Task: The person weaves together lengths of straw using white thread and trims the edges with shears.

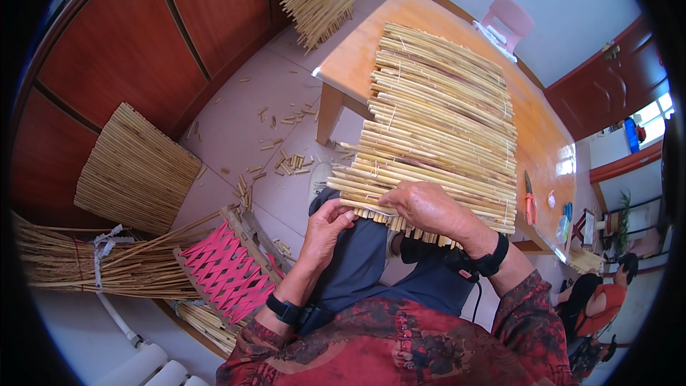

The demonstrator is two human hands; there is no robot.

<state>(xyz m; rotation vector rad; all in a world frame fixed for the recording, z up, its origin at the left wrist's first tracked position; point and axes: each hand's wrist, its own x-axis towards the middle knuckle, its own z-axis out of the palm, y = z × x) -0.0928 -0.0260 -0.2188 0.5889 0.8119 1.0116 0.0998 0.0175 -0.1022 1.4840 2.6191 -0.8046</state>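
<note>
A mat of pale reed stalks tied with thin string lies on a wooden table and overhangs its near edge above my lap. My right hand rests flat on the mat's near edge, fingers pressing down on the last stalks. My left hand sits at the mat's near left corner, fingertips pinching the end of the lowest stalk from below. Both wrists wear dark bands.
A finished reed mat leans against the red-brown cabinet at left. A tied bundle of long reeds lies by a small stool with pink woven webbing. Cut stalk pieces litter the floor. Another person sits at right.
</note>
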